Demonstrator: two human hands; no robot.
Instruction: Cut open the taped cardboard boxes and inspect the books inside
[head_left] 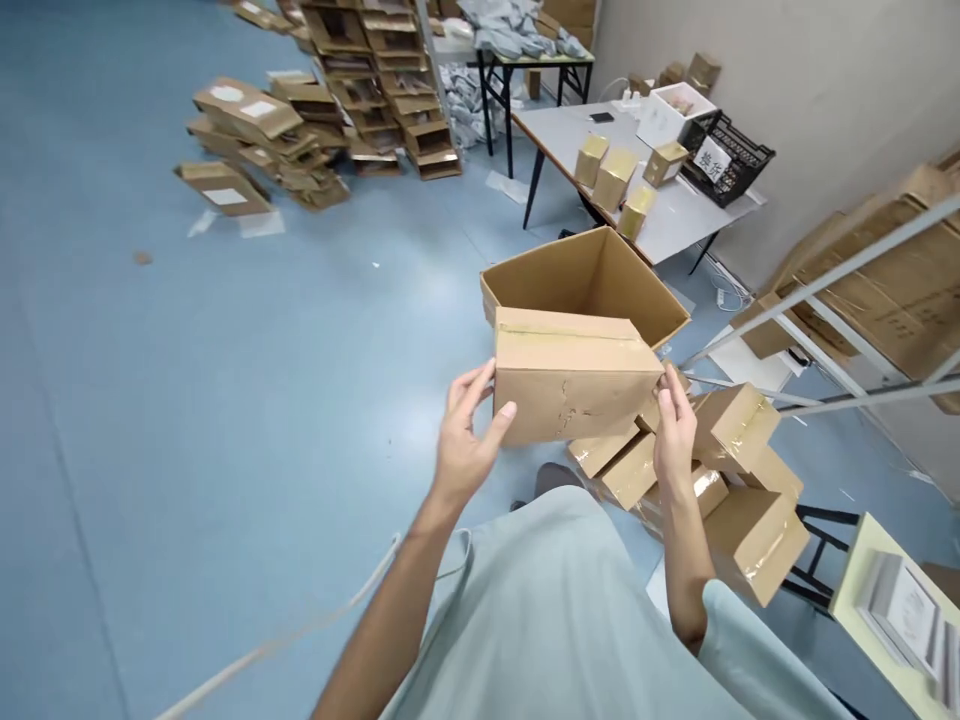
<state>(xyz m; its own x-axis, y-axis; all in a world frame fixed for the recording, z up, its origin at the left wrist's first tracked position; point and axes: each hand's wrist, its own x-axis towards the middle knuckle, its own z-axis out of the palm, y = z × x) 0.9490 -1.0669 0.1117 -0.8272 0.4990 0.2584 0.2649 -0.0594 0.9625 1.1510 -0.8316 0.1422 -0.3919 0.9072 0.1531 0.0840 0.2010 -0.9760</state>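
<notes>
Cardboard sealed box (574,385) is gripped end to end by left hand (463,440) and right hand (675,435) (fingers closed on it), just short of the open carton (592,280); lowering it in looks next.

blue floor (187,400), white wall (810,70), grey table (675,215).

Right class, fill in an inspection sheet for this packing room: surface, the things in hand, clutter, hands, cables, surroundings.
Surface: blue floor, mostly bare nearby.
Things in hand: taped cardboard box, dented front, held above an open carton.
Clutter: small taped boxes heaped beneath; flattened cartons far left.
Hands: left hand and right hand grip opposite ends of the box.
Cables: pale cord by the left arm.
Surroundings: grey table with small boxes, black crate, metal shelving.
</notes>
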